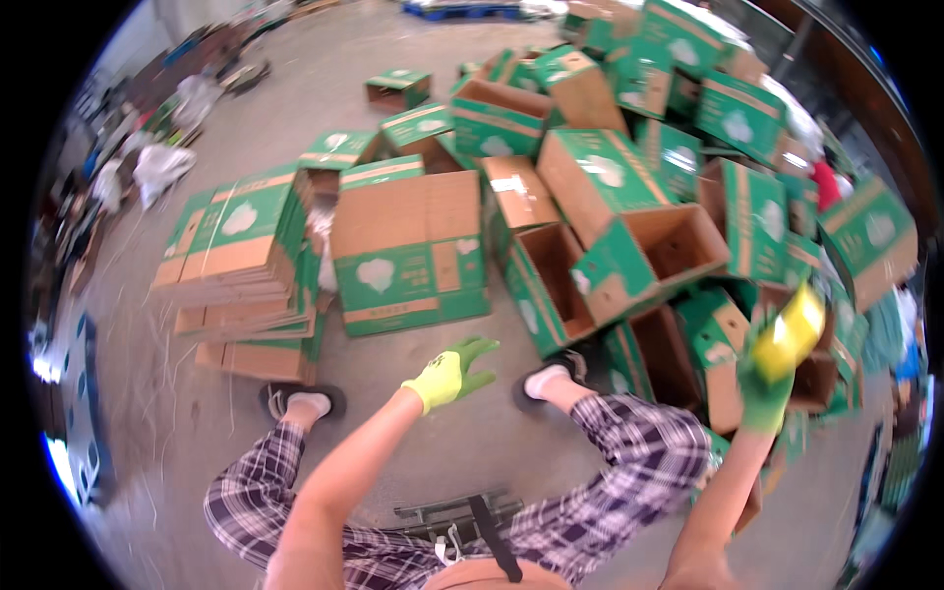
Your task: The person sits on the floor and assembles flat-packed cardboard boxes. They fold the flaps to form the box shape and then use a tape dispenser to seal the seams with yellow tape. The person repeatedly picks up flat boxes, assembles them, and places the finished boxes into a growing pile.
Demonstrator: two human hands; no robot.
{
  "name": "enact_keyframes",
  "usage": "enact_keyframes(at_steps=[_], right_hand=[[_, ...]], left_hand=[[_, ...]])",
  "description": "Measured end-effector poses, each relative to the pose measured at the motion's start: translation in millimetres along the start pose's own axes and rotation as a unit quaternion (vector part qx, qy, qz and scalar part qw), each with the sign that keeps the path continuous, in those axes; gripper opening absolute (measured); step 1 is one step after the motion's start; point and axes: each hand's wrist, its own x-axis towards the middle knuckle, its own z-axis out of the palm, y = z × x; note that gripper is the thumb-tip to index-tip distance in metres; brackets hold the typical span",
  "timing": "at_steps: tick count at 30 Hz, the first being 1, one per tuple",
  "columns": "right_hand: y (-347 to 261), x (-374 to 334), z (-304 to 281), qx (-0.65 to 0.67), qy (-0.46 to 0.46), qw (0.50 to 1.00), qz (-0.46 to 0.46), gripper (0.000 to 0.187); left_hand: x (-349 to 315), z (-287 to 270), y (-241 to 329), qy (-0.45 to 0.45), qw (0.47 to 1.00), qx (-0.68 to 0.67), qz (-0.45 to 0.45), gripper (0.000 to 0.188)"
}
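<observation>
On my feed, the left hand (pixel 452 377) is open, nearest a flattened green-and-brown carton (pixel 408 251) on the floor (pixel 433 462) just beyond it. I see the right hand (pixel 764 393) gripping a blurred yellow object (pixel 790 332), beside jumbled boxes (pixel 619 277).

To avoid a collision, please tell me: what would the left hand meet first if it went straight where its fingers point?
Probably the open green box just beyond the right foot. The height of the left hand is unclear, so it might pass above.
</observation>
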Motion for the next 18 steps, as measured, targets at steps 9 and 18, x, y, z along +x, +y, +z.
enact_keyframes(at_steps=[9,18], right_hand=[[86.5,-99.2,79.7,0.288,-0.044,0.932,0.214,0.059],[81.1,-88.0,84.6,0.165,0.054,0.964,0.199,0.061]], left_hand=[[159.5,-125.1,-189.9,0.083,0.910,0.337,-0.228,0.054],[204.9,-133.8,-216.9,-0.029,0.903,0.330,-0.274,0.060]])
